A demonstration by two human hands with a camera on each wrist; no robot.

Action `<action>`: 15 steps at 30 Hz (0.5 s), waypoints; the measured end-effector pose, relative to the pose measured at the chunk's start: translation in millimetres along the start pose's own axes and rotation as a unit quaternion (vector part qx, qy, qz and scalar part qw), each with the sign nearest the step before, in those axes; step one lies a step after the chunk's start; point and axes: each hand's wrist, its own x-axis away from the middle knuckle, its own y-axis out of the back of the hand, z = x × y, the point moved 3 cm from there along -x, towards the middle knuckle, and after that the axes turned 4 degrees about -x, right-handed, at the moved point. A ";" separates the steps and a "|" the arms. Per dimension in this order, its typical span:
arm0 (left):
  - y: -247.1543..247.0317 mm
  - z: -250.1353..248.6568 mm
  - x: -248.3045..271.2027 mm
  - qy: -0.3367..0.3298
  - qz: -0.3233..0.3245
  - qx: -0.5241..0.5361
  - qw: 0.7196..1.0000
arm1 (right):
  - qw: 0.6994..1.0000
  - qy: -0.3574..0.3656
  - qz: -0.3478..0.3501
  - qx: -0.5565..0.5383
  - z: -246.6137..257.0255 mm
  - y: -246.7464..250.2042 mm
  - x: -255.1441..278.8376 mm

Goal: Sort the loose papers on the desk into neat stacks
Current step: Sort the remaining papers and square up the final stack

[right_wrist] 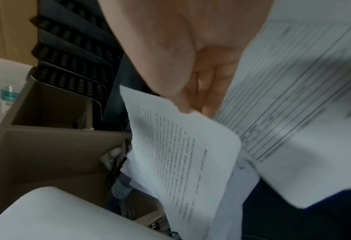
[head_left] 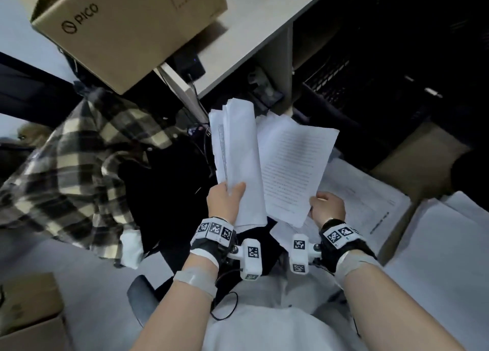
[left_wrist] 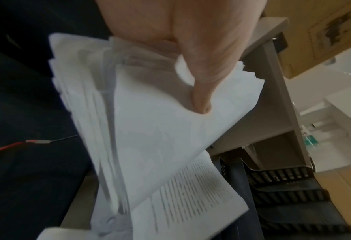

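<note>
Desk [head_left: 254, 30]: pale top, upper centre of frame; PICO cardboard box [head_left: 127, 28] at upper left.
Room: plaid garment [head_left: 79, 170] at left; black tray rack [head_left: 357, 86] at upper right.
Bundle of sheets [head_left: 240, 160]: centre frame, long axis running up-frame, slightly curled.
Left hand [head_left: 225, 200]: thumb curled over bundle's lower edge, gripping.
Printed page [head_left: 293, 170]: right of bundle, tilted right.
Right hand [head_left: 328, 208]: pinching page's lower corner.
Loose papers [head_left: 370, 200]: spread flat at lower right.
</note>
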 end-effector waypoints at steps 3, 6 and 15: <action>2.0 12.6 -17.2 0.000 0.036 0.013 0.999 | 0.997 0.018 0.070 0.030 21.0 -36.7 1.1; -11.3 15.6 -25.8 0.015 0.067 0.037 0.997 | 0.994 0.079 0.075 -0.004 41.8 -38.7 16.0; -63.3 -32.1 3.8 -0.002 0.154 0.146 0.977 | 0.989 0.114 0.055 -0.082 56.4 4.3 56.4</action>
